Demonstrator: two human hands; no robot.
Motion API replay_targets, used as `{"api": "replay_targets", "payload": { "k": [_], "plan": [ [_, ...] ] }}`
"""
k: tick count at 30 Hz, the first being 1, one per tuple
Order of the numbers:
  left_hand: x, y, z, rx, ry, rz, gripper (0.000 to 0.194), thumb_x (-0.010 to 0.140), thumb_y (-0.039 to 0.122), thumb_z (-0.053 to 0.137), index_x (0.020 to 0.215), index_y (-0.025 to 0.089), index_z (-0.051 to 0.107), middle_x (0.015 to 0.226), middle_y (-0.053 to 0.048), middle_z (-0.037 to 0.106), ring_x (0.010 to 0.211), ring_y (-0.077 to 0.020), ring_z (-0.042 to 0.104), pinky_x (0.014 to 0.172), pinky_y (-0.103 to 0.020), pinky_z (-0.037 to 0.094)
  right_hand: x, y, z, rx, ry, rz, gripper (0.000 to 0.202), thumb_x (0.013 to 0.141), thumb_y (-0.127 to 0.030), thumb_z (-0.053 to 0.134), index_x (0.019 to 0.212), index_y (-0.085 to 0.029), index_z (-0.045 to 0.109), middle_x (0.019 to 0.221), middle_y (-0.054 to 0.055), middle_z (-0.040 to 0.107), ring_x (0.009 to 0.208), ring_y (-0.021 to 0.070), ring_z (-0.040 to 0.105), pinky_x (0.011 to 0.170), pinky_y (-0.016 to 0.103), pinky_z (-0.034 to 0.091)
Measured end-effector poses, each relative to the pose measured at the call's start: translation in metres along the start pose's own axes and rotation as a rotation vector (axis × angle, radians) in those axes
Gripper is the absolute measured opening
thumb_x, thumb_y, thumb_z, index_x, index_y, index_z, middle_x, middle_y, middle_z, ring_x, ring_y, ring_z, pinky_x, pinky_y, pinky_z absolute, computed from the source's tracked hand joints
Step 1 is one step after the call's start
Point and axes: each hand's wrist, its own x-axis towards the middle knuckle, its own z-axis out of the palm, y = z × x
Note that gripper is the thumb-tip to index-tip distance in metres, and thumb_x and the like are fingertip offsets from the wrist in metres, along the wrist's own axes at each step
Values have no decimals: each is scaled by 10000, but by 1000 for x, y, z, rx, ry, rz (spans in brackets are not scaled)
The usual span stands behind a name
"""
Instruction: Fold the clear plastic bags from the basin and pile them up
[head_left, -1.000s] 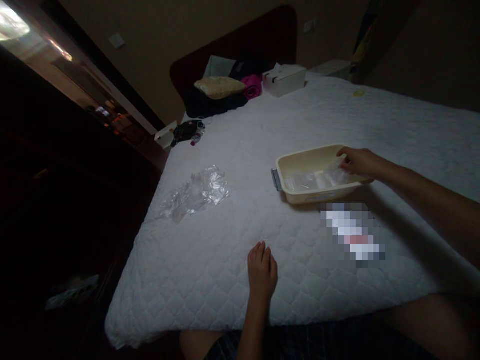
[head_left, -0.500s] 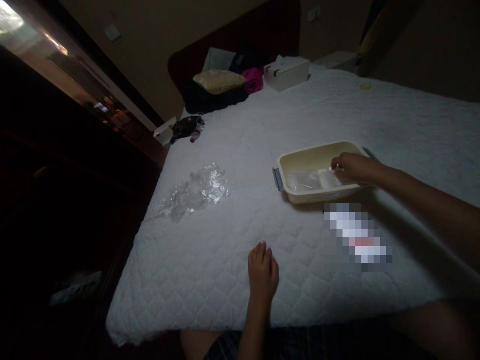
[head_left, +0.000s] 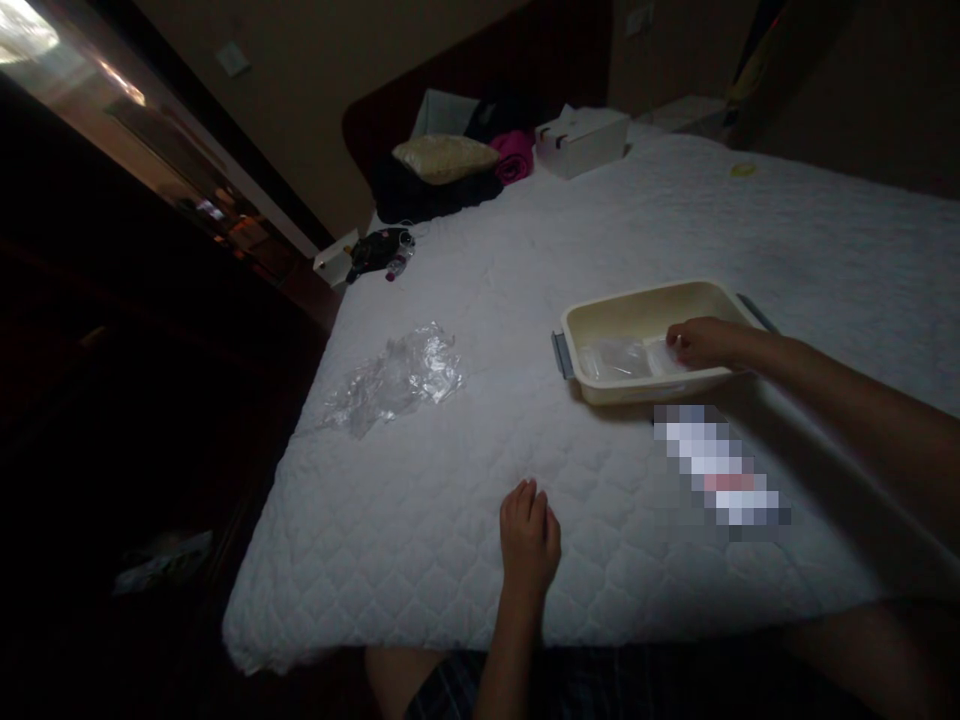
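In a dim room, the white quilted bed (head_left: 420, 520) is pressed by the loosely curled left hand (head_left: 530, 535), while clear plastic (head_left: 664, 356) is pinched inside the basin (head_left: 596, 392) by the right hand (head_left: 705, 343).

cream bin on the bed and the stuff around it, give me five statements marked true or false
1. The right hand reaches into the cream bin. True.
2. The left hand is inside the bin too. False: it rests on the quilted bed cover, nearer the camera than the bin.
3. Clear plastic packaging lies in the bin. True.
4. The crumpled clear sheet is draped over the bin's rim. False: it is spread on the bed cover, left of the bin.
5. The pink roll lies next to the white box near the headboard. True.
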Motion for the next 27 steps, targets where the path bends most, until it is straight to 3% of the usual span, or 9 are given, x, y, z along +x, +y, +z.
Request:
{"api": "replay_targets", "payload": {
  "k": [3, 6, 9, 12, 14, 16, 21, 24, 27],
  "plan": [
    [0, 0, 0, -3, 5, 1, 247, 845, 101, 517, 1060, 178, 610, 1153, -117, 643, 1104, -266, 591, 901, -482, 523, -4, -7, -11, -75, -235, -39, 146, 607, -5, 664, 545, -135, 644, 435, -18, 529, 449, 76, 384, 572, 281, 290],
    [1, 0, 1, -11, 15, 6, 243, 841, 98, 522, 1055, 168, 611, 1151, -125, 643, 1106, -266, 588, 904, -480, 519, -18, -20, -24, -130, -274, -105, 50, 693, -87, 665, 697, -134, 682, 629, 39, 640, 570, 113, 480, 616, 283, 317],
    [1, 0, 2, -11, 30, 10, 238, 836, 96, 529, 1049, 163, 612, 1147, -127, 643, 1104, -264, 589, 902, -477, 519, -46, -37, -33, -165, -169, -199, 130, 805, -173, 592, 891, -139, 683, 900, 109, 685, 739, 165, 552, 671, 295, 351],
    [1, -1, 3, -3, 48, 22, 233, 830, 100, 539, 1043, 160, 612, 1137, -128, 647, 1096, -264, 594, 896, -476, 523, -89, -59, -28, -184, 140, -471, 165, 858, -205, 527, 913, -129, 662, 895, 135, 677, 829, 210, 587, 748, 319, 415],
    [1, -1, 5, -3, 49, 25, 232, 828, 104, 544, 1042, 160, 612, 1138, -128, 647, 1091, -263, 596, 898, -477, 524, -123, -75, -15, -180, 273, -609, 176, 882, -219, 497, 871, -138, 653, 850, 133, 675, 835, 221, 589, 785, 338, 431],
    [0, -1, 5, -18, 56, 21, 232, 829, 106, 541, 1043, 159, 610, 1136, -126, 647, 1090, -258, 596, 908, -471, 522, -158, -93, 6, -131, 303, -688, 154, 880, -215, 507, 855, -149, 645, 806, 109, 673, 783, 211, 585, 766, 334, 443],
    [-9, -3, 1, 42, 140, -83, 309, 805, 60, 500, 1090, 131, 593, 1163, -159, 626, 1150, -284, 558, 946, -506, 493, -230, -138, 76, 11, 31, -724, 195, 903, -177, 448, 915, -162, 643, 853, 85, 684, 810, 203, 607, 763, 336, 471],
    [-21, -8, -7, 110, 156, -195, 337, 797, 39, 487, 1105, 128, 589, 1188, -172, 612, 1195, -304, 528, 963, -547, 466, -254, -155, 115, 46, -99, -726, 251, 906, -174, 423, 1014, -149, 648, 980, 110, 691, 924, 217, 617, 833, 359, 479],
    [-34, -15, -18, 114, 141, -209, 353, 788, 35, 493, 1117, 126, 583, 1192, -174, 608, 1185, -296, 535, 963, -539, 471, -270, -158, 144, -6, -151, -713, 304, 914, -223, 425, 1107, -117, 635, 1166, 168, 643, 1088, 255, 580, 921, 406, 456]
  ]
}}
